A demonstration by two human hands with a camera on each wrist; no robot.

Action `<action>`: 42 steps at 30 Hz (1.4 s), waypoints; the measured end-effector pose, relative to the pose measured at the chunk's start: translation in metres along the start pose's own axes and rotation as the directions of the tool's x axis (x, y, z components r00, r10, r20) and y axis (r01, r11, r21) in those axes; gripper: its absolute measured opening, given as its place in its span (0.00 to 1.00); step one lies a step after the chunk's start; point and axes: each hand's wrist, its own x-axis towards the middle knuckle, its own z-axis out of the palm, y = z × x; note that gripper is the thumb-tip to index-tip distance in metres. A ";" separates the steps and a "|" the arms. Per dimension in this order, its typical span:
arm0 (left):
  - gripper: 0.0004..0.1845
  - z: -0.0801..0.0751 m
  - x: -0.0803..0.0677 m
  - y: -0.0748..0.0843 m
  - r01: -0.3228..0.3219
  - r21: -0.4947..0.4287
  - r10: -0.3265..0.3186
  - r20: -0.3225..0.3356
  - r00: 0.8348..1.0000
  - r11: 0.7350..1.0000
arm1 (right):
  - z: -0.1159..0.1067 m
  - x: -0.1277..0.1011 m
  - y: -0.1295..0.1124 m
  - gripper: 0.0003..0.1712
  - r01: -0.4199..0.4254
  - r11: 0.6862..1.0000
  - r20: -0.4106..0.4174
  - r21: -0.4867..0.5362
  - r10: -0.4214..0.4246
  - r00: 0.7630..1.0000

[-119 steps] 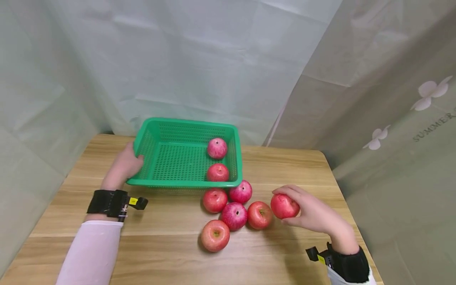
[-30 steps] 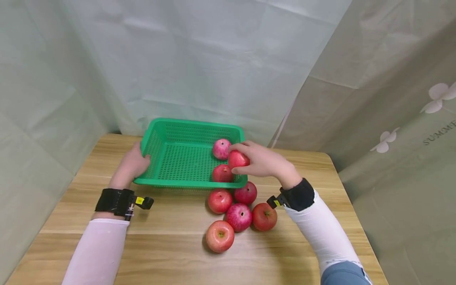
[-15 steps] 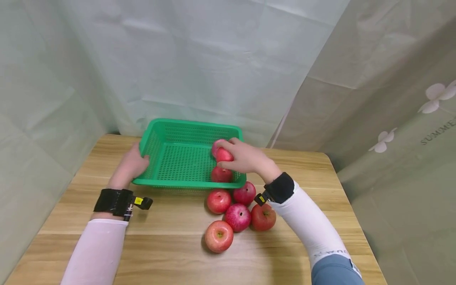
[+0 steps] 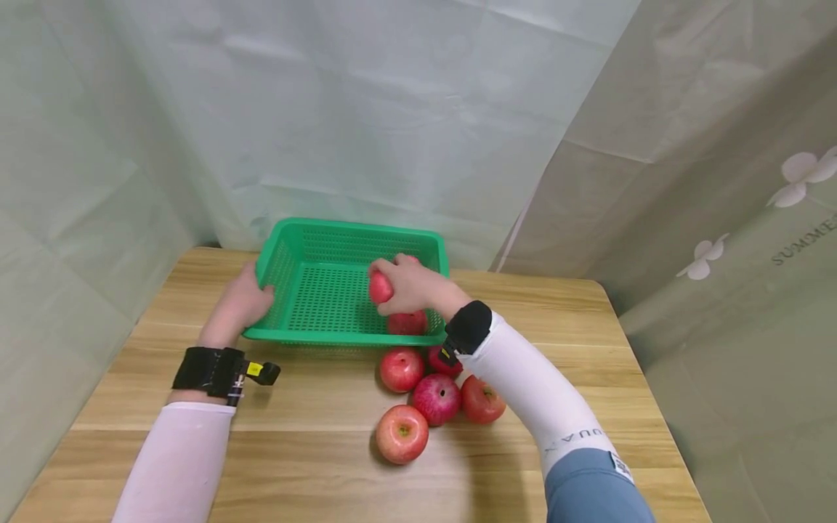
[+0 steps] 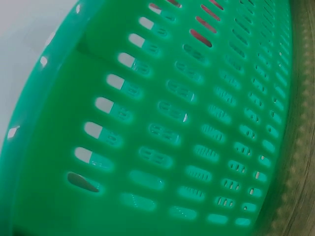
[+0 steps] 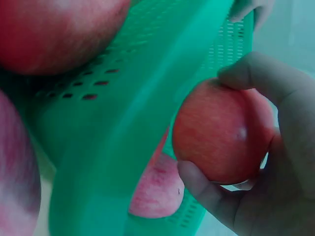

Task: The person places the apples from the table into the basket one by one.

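My left hand grips the left rim of a green perforated plastic basket; its slotted side wall fills the left wrist view. Inside the basket's right half, my right hand holds a red apple between thumb and fingers. In the right wrist view this apple is above the basket floor. Another apple lies in the basket's front right part, just below the hand. A further one behind it is mostly hidden by the right hand.
Several apples lie on the wooden table in front of the basket's right corner, one nearest me. A pale curtain hangs close behind the basket, and patterned sheeting stands along the right side.
My right hand has carried the apple from the table's right side over the basket's right rim, then farther left inside it. My left hand keeps its grip on the basket.
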 end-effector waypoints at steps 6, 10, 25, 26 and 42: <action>0.36 0.000 0.000 0.001 0.002 -0.002 -0.002 0.004 1.000 1.000 | 0.007 0.014 -0.005 0.43 0.002 0.999 0.004 -0.039 -0.002 1.000; 0.36 0.000 0.001 0.001 0.004 0.006 -0.004 0.005 1.000 1.000 | 0.014 0.021 -0.006 0.44 -0.013 0.995 -0.023 -0.095 0.011 1.000; 0.36 0.002 0.002 0.000 0.010 0.000 -0.010 0.020 1.000 1.000 | 0.032 0.039 -0.002 0.42 -0.071 0.932 -0.112 -0.355 0.033 0.993; 0.36 0.001 0.002 0.000 0.010 -0.004 -0.010 0.020 1.000 1.000 | 0.033 0.040 -0.002 0.41 -0.073 0.930 -0.111 -0.360 0.035 0.993; 0.35 0.003 0.002 -0.002 0.006 0.000 -0.006 0.017 1.000 1.000 | 0.038 0.043 -0.003 0.38 -0.060 0.918 -0.084 -0.393 0.029 0.996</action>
